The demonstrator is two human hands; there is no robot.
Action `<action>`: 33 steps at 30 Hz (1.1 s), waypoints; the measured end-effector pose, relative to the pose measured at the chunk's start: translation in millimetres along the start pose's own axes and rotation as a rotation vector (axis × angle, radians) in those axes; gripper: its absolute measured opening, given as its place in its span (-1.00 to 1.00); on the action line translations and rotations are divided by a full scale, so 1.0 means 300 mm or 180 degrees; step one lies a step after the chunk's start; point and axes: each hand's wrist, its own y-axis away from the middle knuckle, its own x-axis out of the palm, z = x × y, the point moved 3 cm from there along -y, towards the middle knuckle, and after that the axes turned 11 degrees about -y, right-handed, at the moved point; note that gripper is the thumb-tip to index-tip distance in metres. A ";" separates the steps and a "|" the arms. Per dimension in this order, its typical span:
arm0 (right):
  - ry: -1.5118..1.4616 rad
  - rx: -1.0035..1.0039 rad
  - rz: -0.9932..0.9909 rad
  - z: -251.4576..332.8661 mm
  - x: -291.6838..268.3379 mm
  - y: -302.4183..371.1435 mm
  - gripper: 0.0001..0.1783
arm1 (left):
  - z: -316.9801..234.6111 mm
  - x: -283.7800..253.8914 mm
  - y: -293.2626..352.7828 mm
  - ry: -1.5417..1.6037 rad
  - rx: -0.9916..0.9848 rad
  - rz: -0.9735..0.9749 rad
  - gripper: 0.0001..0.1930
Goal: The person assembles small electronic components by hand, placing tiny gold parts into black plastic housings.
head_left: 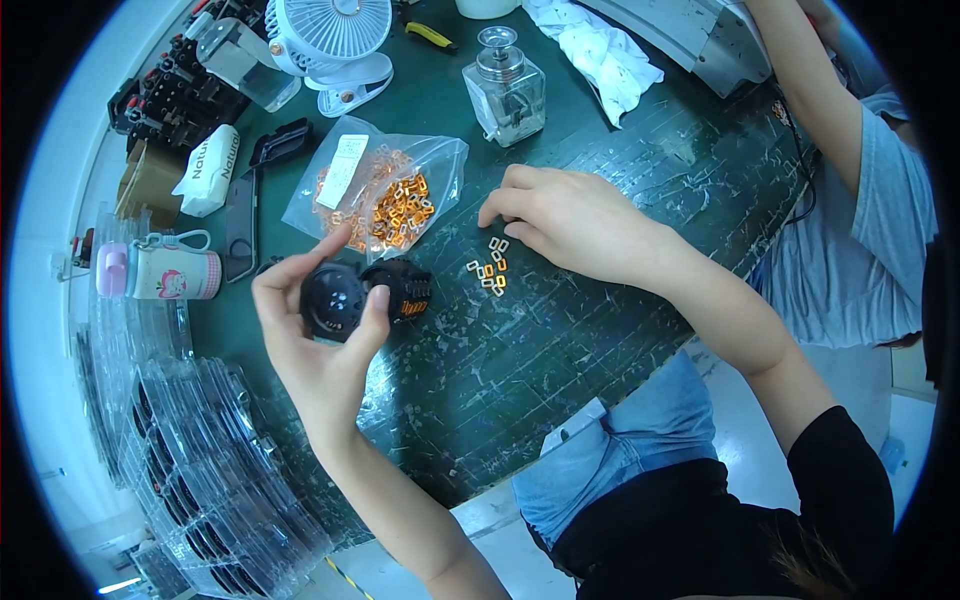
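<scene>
My left hand [318, 370] grips a black watch-like piece [333, 298] with a round glossy face, held between thumb and fingers above the table. A ribbed black band part with small orange pieces [412, 306] sits at its right side; how the two join is hard to see. My right hand [585, 215] rests low over the table, thumb and fingertips bent close together; anything pinched there is too small to make out. Beside those fingertips lies a loose group of small orange and pale rectangular loops [490, 270]. Behind, an open clear bag [445, 165] holds many similar loops.
A glass pump bottle [505, 95], white clip fan [335, 40], yellow-handled tool [431, 38] and white cloth [590, 60] stand or lie at the back. A flask [165, 272] and stacked clear trays [215, 480] are at left. Another person's arm [815, 95] reaches in at right.
</scene>
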 end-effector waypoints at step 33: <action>-0.0311 0.0015 0.0453 0.024 0.006 -0.004 -0.91 | -0.079 0.047 0.006 -0.2264 0.0941 -0.0161 -0.47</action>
